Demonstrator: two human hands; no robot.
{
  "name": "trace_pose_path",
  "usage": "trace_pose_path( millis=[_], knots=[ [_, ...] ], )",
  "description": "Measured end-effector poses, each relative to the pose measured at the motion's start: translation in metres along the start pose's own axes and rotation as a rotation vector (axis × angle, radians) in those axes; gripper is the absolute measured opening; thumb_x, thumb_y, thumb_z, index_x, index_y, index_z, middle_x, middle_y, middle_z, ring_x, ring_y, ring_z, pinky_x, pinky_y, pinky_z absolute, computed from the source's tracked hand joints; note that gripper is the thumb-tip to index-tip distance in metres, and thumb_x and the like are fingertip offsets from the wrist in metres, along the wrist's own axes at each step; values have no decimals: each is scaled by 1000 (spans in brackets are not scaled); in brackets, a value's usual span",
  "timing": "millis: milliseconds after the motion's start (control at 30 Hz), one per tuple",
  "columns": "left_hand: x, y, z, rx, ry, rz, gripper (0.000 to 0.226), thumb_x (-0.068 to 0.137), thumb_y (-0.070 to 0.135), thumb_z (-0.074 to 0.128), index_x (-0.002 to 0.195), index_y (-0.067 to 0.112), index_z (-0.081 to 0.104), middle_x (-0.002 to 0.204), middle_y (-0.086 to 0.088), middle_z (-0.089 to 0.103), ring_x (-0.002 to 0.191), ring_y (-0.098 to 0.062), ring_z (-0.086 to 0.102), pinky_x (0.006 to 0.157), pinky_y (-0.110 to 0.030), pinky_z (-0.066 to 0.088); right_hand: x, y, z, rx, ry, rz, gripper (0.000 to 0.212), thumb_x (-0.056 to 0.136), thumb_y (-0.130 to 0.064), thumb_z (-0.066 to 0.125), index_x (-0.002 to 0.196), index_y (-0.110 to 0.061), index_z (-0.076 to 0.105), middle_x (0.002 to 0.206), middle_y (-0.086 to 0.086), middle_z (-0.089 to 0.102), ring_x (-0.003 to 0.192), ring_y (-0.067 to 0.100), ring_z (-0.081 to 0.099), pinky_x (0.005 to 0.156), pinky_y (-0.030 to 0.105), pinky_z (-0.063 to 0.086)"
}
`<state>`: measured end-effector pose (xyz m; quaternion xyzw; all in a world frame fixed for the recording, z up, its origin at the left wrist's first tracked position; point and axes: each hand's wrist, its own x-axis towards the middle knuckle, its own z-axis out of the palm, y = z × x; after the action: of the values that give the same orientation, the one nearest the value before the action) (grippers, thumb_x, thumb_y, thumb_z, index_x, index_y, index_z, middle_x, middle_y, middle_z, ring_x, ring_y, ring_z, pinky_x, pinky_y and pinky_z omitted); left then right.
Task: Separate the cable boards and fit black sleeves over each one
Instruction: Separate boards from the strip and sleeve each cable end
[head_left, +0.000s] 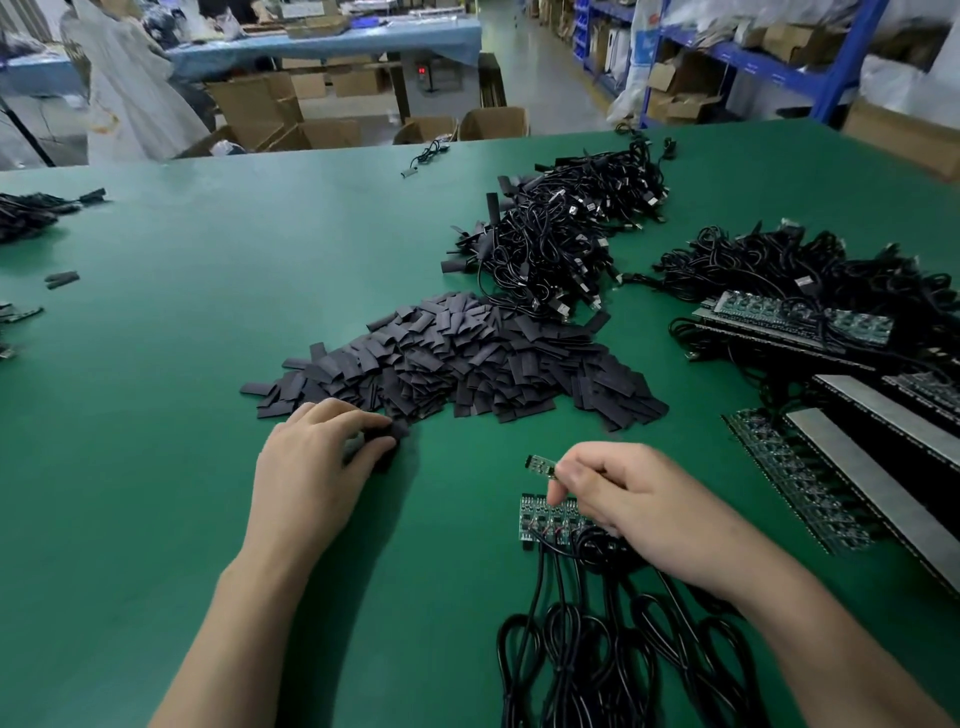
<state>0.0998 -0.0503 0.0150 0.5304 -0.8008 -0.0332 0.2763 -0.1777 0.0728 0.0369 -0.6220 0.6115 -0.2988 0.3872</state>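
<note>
Green mat covers the bench. The left hand curls round one black sleeve at the near edge of the sleeve pile, which lies mid-bench. The right hand pinches a single board between thumb and forefinger, just above a strip of joined boards lying flat on the mat. The hand hides the strip's right end. Cables from the strip trail in loops to the near edge.

Beyond the pile lies a heap of black leads with plugs. At right are panels of joined boards, tangled with more leads. Stray sleeves and leads lie at the left edge.

Room: a pale floor aisle, with blue racking holding boxes at right. Open cartons stand on the floor past the bench, with a blue-topped table behind them. A person in white is at far left.
</note>
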Motion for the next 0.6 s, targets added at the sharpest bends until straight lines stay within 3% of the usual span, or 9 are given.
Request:
trace_pose_path(
  millis=[133, 267, 533, 600],
  knots=[
    [-5, 19, -1, -153, 58, 124, 11, 84, 32, 84, 94, 31, 81, 87, 19, 68, 74, -7, 64, 71, -36, 55, 1, -1, 6, 63, 18, -5, 30, 108, -41, 45, 87, -35, 67, 62, -11, 41, 61, 16, 39, 65, 40, 37],
    [-11, 37, 2, -341, 40, 253, 17, 87, 38, 73, 98, 28, 82, 91, 20, 69, 80, -3, 67, 72, -27, 54, 0, -5, 9, 75, 49, -26, 34, 97, -56, 43, 86, -35, 67, 64, -3, 39, 60, 17, 37, 63, 38, 34],
    [-18, 53, 10, -505, 21, 383, 15, 85, 21, 82, 100, 17, 81, 97, 12, 71, 85, -4, 69, 77, -22, 56, 1, -4, 11, 64, 97, -49, 35, 102, -48, 51, 74, -31, 64, 58, -5, 34, 54, 15, 32, 58, 37, 28],
    [-19, 55, 10, -512, 20, 400, 15, 85, 20, 83, 100, 17, 81, 97, 12, 70, 86, -3, 69, 78, -20, 55, 1, -5, 12, 65, 104, -50, 36, 95, -56, 49, 73, -31, 63, 57, -5, 34, 54, 15, 32, 57, 36, 28]
  ],
)
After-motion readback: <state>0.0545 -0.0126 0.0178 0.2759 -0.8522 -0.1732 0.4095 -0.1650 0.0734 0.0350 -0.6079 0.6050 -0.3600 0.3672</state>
